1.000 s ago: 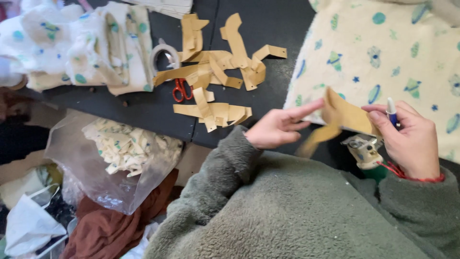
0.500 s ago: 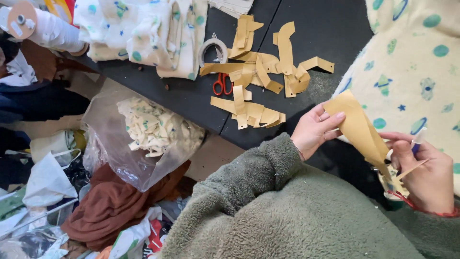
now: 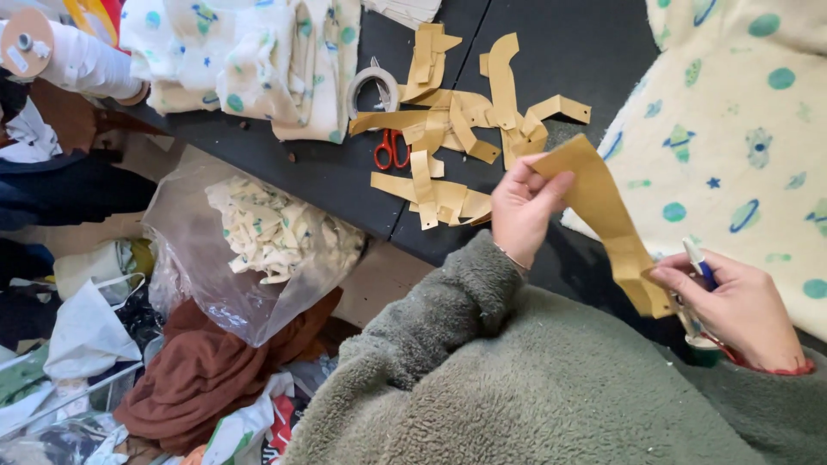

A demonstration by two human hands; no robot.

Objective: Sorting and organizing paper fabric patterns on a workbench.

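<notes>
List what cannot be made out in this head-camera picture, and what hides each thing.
- Right hand: the lower end of the pen and whatever else it grips are hidden by the fingers.
- Tan paper strip: its upper end is covered by the left hand.
- Red scissors: blades lie under paper pieces.
- Printed fabric: cut off by the frame's right edge.
</notes>
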